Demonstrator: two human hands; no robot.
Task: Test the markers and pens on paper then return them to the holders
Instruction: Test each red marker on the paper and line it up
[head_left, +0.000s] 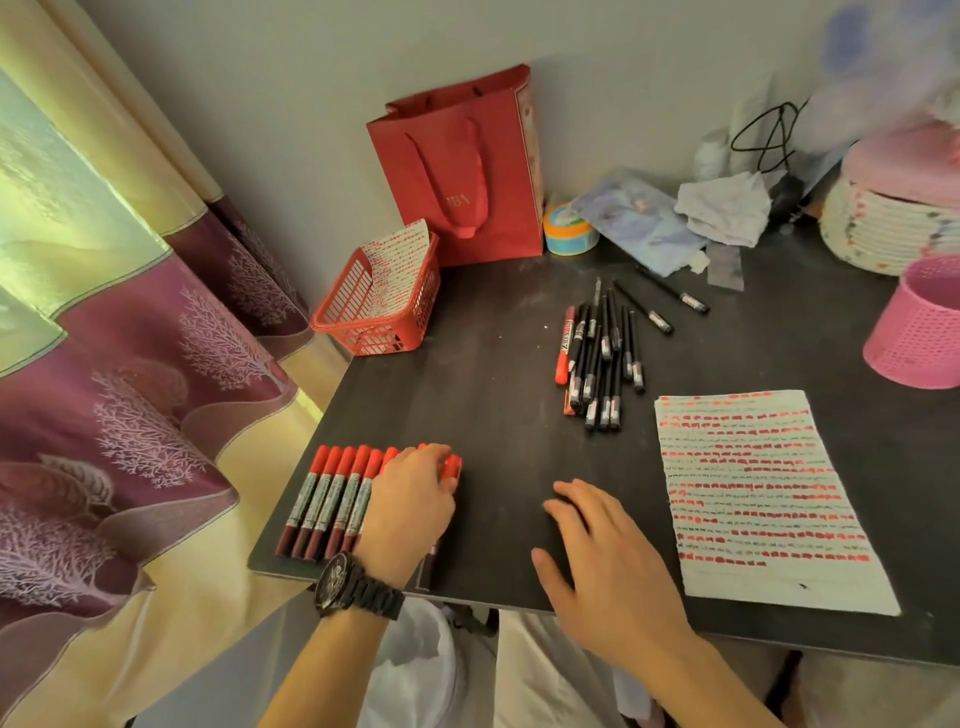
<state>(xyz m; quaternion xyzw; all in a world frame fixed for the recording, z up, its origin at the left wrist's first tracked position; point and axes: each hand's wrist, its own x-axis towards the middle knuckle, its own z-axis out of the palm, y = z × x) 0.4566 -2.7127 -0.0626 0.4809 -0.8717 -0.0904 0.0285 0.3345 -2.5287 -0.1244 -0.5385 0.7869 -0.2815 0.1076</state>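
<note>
Right hand (597, 561) lay flat on table (493, 415), fingers loose, empty. Left hand (410, 499) curled over right end of red markers (332, 499), lined at near-left edge. Paper (763, 493) full of red strokes. Black pens (602, 358) heaped mid-table. Likely tidying tested markers; next, gather row, carry to red basket (384, 338).

red bag (467, 156): gold "B1", partly legible, far beyond the left hand (410, 499) fingers
loose red marker (562, 343): label begins "Zu", rest blurred, beyond the right hand (608, 561) fingertips
marker row (327, 499): label print unreadable, under left fingers
</note>
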